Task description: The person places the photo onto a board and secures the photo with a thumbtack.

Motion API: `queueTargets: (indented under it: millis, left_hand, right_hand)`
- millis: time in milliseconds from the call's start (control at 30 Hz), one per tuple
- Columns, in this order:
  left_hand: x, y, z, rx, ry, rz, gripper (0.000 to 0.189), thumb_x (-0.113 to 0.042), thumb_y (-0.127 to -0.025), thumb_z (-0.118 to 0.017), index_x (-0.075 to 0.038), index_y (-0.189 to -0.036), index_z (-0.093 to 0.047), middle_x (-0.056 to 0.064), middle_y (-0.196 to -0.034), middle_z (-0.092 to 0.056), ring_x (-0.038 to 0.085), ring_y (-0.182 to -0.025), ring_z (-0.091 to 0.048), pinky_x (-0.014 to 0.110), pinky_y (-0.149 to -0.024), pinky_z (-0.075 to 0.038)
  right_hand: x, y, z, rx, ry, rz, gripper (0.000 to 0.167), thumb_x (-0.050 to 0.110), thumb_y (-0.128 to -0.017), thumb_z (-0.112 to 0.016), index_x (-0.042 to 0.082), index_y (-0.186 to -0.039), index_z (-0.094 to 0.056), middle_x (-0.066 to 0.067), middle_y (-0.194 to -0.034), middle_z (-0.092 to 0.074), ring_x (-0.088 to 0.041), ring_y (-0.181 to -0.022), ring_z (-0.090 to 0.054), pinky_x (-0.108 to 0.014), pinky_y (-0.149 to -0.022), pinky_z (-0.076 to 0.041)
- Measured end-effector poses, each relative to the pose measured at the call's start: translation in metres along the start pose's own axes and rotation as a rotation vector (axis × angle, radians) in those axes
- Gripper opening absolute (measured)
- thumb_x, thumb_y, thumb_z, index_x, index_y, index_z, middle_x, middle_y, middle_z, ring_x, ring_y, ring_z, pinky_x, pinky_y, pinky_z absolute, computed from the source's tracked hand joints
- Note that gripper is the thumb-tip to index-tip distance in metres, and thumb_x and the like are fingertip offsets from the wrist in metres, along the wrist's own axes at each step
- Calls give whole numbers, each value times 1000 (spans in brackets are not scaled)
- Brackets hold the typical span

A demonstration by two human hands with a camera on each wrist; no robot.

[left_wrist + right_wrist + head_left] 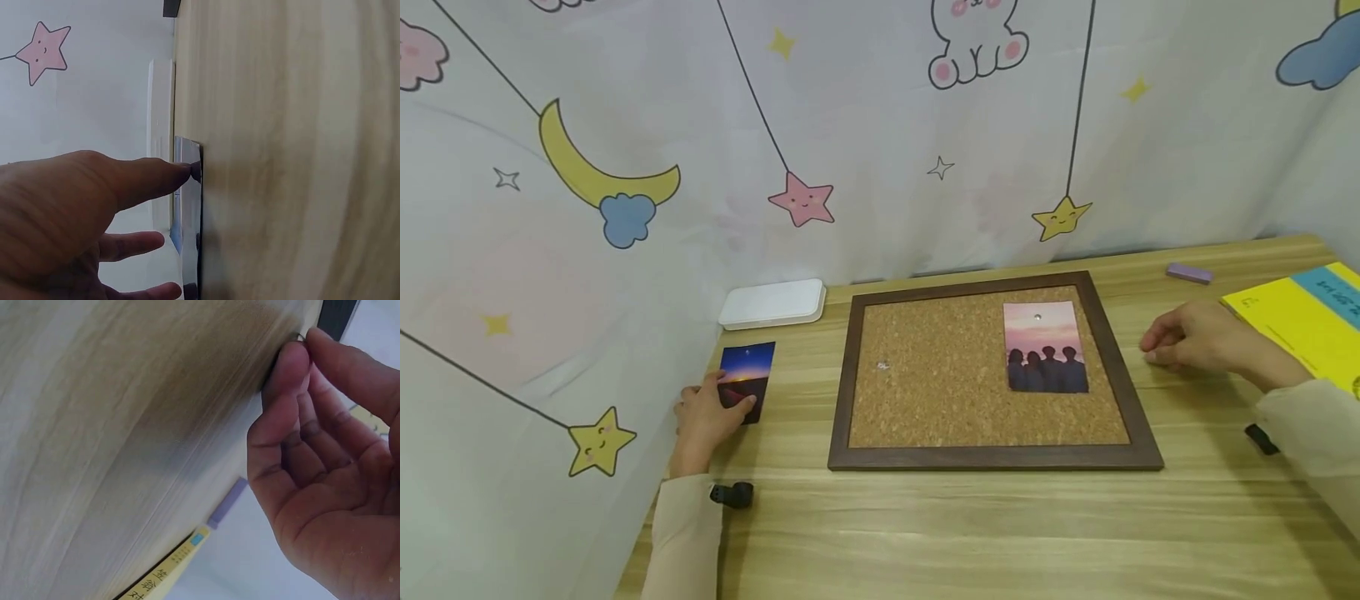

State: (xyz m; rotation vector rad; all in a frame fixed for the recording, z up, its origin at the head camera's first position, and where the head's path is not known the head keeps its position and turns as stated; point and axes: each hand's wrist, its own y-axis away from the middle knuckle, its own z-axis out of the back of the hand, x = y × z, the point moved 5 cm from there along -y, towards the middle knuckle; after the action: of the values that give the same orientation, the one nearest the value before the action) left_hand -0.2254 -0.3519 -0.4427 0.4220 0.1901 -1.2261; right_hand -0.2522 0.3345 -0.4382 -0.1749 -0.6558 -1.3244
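Left hand [703,421], fingers spread, touches a blue-orange sunset photo [749,371], right hand [1213,337] pinching a tiny object [301,337].

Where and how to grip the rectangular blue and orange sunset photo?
Both long edges, coming from above. The sunset photo is thin and lies face up on the light wooden table, so its underside looks hard to reach; its narrower width should suit a pinch.

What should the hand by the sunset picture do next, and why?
I think the left hand should gently lift the sunset picture toward the cork board. It's touching that picture, which is on the table left of the board, while the picture of four people is on the board.
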Motion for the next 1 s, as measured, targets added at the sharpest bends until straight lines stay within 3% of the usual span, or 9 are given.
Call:
queueTargets:
  millis: [200, 400, 500, 600, 700, 800, 900, 1000]
  left_hand:
    - [1, 3, 0, -34, -2, -12, 85, -41, -101, -69, 1, -163, -30, 52, -155, -28, 69, -142, -28, 83, -111, -33]
    - [1, 1, 2, -112, 4, -59, 77, -39, -98, -73, 5, -155, -44, 49, -148, -44, 66, -134, -38, 74, -108, -34]
    - [2, -1, 4, -164, 69, -81, 67, -32, -99, -72, 6, -151, -51, 47, -144, -48, 63, -133, -42, 71, -111, -34]
    - [3, -2, 6, -227, 204, -86, 52, -20, -101, -65, 3, -147, -60, 42, -144, -53, 59, -137, -46, 65, -114, -39]
    - [1, -1, 9, -290, 326, -69, 42, -11, -102, -59, -3, -142, -68, 34, -146, -61, 45, -132, -59, 49, -103, -51]
    - [-3, 2, 14, -335, 427, -53, 39, -7, -102, -58, -9, -138, -74, 24, -146, -67, 18, -108, -70, 25, -79, -52]
    - [-10, 4, 17, -355, 529, -68, 37, -4, -102, -60, -11, -134, -77, 18, -144, -68, -6, -87, -63, 14, -63, -46]
    - [-17, 5, 18, -363, 624, -102, 35, -2, -103, -62, -11, -132, -78, 13, -142, -68, -13, -80, -58, 11, -61, -45]
  right_hand:
    - [-1, -1, 1, 6, 11, -8, 11, 12, -98, -75, 2, -101, -78, 1, -84, -74, -9, -69, -56, -25, -62, -46]
    - [1, -2, 3, -35, 60, 38, 4, 10, -96, -76, 7, -97, -78, 2, -87, -74, -8, -74, -54, -24, -66, -43]
    - [3, -3, 5, -57, 64, 51, 4, 10, -96, -76, 5, -97, -76, 0, -87, -72, -10, -76, -53, -25, -67, -43]
    - [5, -4, 6, -79, 60, 51, 6, 10, -98, -73, 4, -98, -74, -1, -86, -71, -13, -76, -52, -26, -68, -42]
    - [7, -5, 8, -95, 45, 44, 7, 9, -100, -70, 3, -101, -73, -2, -86, -71, -13, -77, -52, -27, -68, -42]
    - [11, -8, 11, -104, 18, 41, 10, 9, -103, -69, 1, -104, -72, -4, -90, -74, -12, -77, -54, -26, -69, -43]
    - [17, -11, 14, -119, -12, 43, 14, 11, -105, -68, -1, -109, -72, -8, -94, -77, -9, -77, -58, -24, -69, -46]
    - [24, -16, 15, -138, -32, 42, 20, 17, -107, -67, -1, -114, -73, -10, -99, -79, -9, -81, -65, -23, -70, -48]
